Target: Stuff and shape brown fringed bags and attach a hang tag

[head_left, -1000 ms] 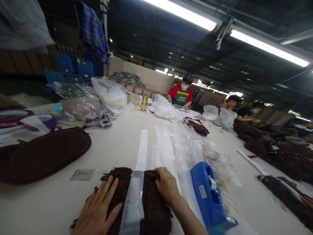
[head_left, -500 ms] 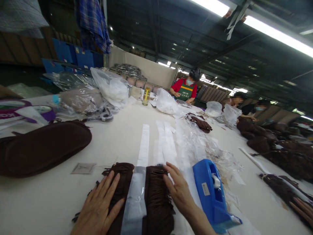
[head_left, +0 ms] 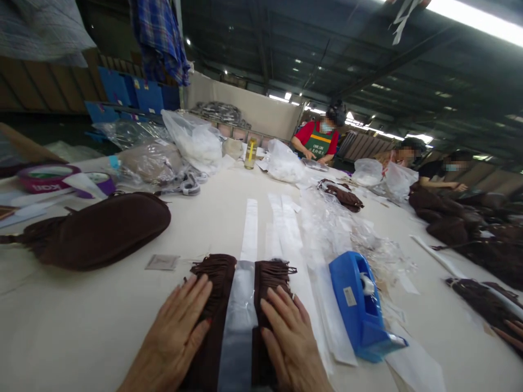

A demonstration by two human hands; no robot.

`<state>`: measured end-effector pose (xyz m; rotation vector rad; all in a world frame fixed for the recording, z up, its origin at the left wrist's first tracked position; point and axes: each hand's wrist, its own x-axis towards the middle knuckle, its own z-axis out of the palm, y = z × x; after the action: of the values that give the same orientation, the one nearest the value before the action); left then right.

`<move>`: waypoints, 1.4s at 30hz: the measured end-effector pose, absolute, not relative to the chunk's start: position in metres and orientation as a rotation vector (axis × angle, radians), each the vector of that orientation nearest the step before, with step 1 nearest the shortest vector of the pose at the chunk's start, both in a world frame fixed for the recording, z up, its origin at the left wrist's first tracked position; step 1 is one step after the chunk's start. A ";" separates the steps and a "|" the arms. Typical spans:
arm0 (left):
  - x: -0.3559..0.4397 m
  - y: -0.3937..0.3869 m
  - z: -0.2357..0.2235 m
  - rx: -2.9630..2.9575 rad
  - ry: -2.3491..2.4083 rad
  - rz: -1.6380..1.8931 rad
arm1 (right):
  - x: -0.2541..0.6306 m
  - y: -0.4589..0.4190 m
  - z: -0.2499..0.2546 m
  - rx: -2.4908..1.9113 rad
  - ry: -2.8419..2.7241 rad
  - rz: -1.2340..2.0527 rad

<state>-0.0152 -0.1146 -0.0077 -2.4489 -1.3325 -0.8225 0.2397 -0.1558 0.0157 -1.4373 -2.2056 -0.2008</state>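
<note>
A dark brown fringed piece [head_left: 216, 272] lies in front of me on the white table [head_left: 81, 321], with a clear plastic strip [head_left: 241, 310] running down its middle. My left hand [head_left: 174, 340] lies flat on its left half, fingers stretched out. My right hand [head_left: 288, 340] rests flat on its right half, fingers spread. Neither hand holds anything. A blue tape dispenser [head_left: 362, 307] stands just right of my right hand.
A brown suede bag [head_left: 102, 231] lies at left, beside a small square packet [head_left: 162, 262]. White paper strips [head_left: 281, 223] and crumpled clear plastic [head_left: 347, 234] lie ahead. Plastic bags [head_left: 196, 144] and a bottle [head_left: 250, 153] sit further back. Other people work at the far end and right.
My right hand has slid from the fringed piece's far right edge back toward me and now lies flat on it. The camera has tilted down a little.
</note>
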 end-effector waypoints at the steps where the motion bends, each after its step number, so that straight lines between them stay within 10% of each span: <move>1: -0.008 -0.119 -0.002 -2.506 -1.236 -0.773 | 0.231 -0.161 0.011 -1.440 -2.210 -0.219; 29: 0.023 -0.129 0.009 -2.599 -1.564 -1.159 | 0.225 -0.163 0.037 -1.477 -2.109 0.304; 42: 0.034 -0.132 0.005 -2.714 -1.026 -0.441 | 0.252 -0.210 0.010 -1.542 -1.880 -0.092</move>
<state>0.0339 -0.1320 0.0049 -2.7145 -1.0261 -0.4414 0.2523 -0.2100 0.0098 -1.5419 -1.8801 -0.0917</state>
